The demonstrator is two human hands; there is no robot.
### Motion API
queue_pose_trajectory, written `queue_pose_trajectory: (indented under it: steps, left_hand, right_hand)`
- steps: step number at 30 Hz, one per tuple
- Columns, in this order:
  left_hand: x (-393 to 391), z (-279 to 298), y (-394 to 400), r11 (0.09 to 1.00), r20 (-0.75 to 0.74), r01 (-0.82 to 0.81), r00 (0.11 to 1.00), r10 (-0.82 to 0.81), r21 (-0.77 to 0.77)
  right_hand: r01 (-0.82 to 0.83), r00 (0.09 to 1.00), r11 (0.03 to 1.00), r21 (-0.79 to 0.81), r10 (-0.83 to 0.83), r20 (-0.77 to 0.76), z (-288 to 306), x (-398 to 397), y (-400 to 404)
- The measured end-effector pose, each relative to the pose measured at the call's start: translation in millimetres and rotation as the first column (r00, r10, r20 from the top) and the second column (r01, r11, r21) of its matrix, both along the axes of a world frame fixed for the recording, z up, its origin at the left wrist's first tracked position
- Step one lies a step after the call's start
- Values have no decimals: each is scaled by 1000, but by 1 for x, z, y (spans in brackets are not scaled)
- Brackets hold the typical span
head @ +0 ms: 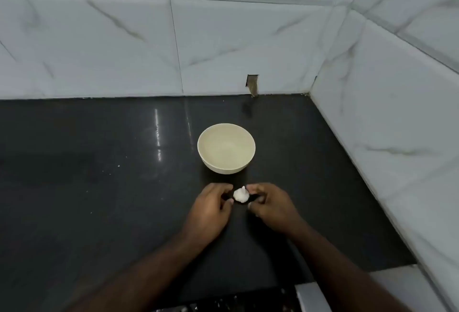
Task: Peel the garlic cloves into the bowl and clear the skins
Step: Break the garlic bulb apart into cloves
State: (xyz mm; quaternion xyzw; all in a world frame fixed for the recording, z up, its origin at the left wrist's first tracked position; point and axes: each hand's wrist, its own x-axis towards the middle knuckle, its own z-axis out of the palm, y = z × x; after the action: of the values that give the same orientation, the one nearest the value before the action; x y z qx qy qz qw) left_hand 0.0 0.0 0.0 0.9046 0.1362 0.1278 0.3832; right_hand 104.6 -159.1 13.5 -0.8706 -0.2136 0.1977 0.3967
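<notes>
A whole garlic bulb (241,195), white with its pointed tip up, sits between the person's two hands just above the dark countertop (99,187); whether it rests on the surface or is lifted slightly cannot be told, since the hands shade its underside. The left hand (211,208) curls its fingers toward the bulb's left side, fingertips at or touching it. The right hand (269,206) does the same from the right, its thumb and forefinger closing round the bulb near the tip. The exact contact of each finger is blurred and partly hidden behind the knuckles, so how firm either grip is stays unclear. Individual cloves cannot be made out; the skin looks intact.

Just beyond the hands stands a cream bowl (226,149), upright, its inside smooth and pale with nothing visible in it. Both forearms run out of the bottom edge. The marble-patterned tile wall (124,45) rises behind, with a small dark notch (252,84) at its base. Small pale specks dot the counter at left, too small to identify. A blurry strip at the bottom edge is unreadable.
</notes>
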Motion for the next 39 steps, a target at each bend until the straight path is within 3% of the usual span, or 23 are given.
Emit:
queue_pose_trajectory:
  steps: [4, 7, 9, 14, 22, 27, 34, 39]
  left_hand:
    - [10, 3, 1, 986, -131, -51, 991, 30, -160]
    - [16, 2, 10, 907, -155, -114, 986, 55, -405]
    - [19, 0, 18, 879, -164, -117, 985, 45, -462]
    - [21, -6, 25, 787, -162, -113, 987, 17, -606]
    - [19, -10, 31, 734, -146, -35, 985, -88, -678]
    - [20, -6, 25, 689, -161, -72, 985, -66, -721]
    - [18, -3, 18, 768, -152, -77, 988, -26, -635]
    - [18, -4, 16, 774, -150, -94, 989, -2, -626]
  right_hand:
    - [23, 999, 998, 62, -21, -34, 0, -14, 13]
    - [86, 992, 982, 166, -69, -107, 2, -14, 23]
    - [126, 983, 971, 203, -94, -156, 2, -13, 22]
    - [218, 905, 903, 371, -45, -423, 4, -20, 23]
    - [226, 910, 878, 423, -35, -413, 3, -30, 27]
    - [154, 944, 932, 328, -40, -328, 5, -27, 27]
    - [49, 990, 979, 197, -20, -143, 6, -26, 30]
    - [78, 991, 985, 152, -60, -121, 2, -24, 31]
